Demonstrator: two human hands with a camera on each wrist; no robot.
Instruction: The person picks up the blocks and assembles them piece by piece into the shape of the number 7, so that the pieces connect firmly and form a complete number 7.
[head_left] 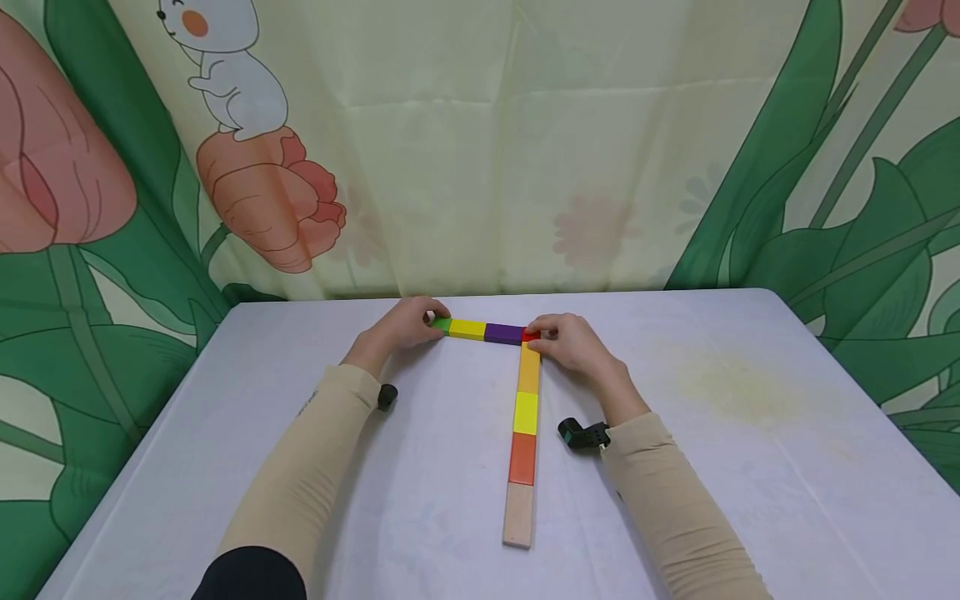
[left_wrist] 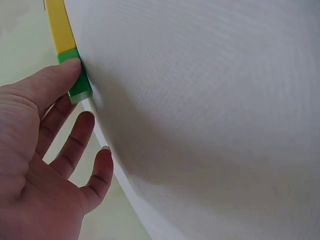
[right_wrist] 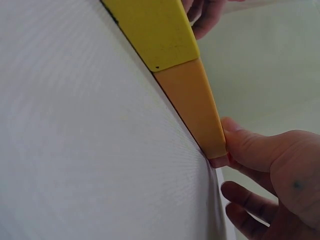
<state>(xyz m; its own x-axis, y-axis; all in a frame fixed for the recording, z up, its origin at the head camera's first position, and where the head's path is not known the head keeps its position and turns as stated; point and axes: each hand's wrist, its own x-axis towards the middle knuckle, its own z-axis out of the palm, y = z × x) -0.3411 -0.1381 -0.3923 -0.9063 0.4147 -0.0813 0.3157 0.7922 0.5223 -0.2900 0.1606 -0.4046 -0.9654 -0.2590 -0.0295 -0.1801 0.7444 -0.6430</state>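
Note:
Coloured wooden blocks lie end to end on the white table in two rows that meet at a corner. My left hand [head_left: 411, 323] pinches the green block [left_wrist: 79, 82] at the left end of the far row, thumb on its near side. Beside it come a yellow block [head_left: 467, 330] and a purple block [head_left: 503, 334]. At the corner my right hand [head_left: 572, 342] pinches a red block [head_left: 531, 335], mostly covered by the fingers. From there an orange block [head_left: 528, 368], a yellow block [head_left: 527, 413], an orange-red block [head_left: 522, 458] and a plain wood block [head_left: 518, 515] run towards me.
A white cloth covers the table [head_left: 750, 467], its far edge close behind the far row. Behind it hangs a printed curtain [head_left: 450, 167] with plants and a rabbit. Black wrist cameras [head_left: 583, 434] sit on both forearms, the right one close to the near row.

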